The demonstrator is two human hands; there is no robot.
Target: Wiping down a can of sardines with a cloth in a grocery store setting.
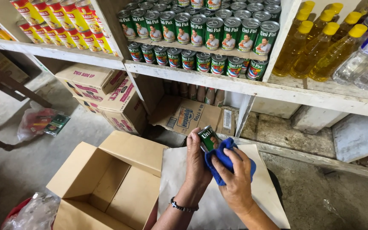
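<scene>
- We see two bare hands at 6 o'clock, low centre in the view.
- Our left hand is wrapped around one small green-labelled tin can; the can tilts, top toward 11 o'clock, above a sheet of brown paper.
- Our right hand presses one blue cloth against the can's side at 3 o'clock of it; fingers curled over the cloth, gripping it.
- One dark beaded bracelet sits on the left wrist.
- One open, empty cardboard box, flaps spread, lies at 9 o'clock of the hands.
- At 12 o'clock: white wooden shelving carrying matching green-labelled cans in two tiers. We count about seven in the lower front row and eight in the upper front row; further rows behind cannot be counted.
- At 2 o'clock: yellow-capped bottles of golden oil, at least six; beside them clear bottles, at least two.
- At 10 o'clock: red-and-yellow cans, too many overlapping to count.
- Under the shelf at 11 o'clock: two stacked printed cartons and one flattened carton.
</scene>
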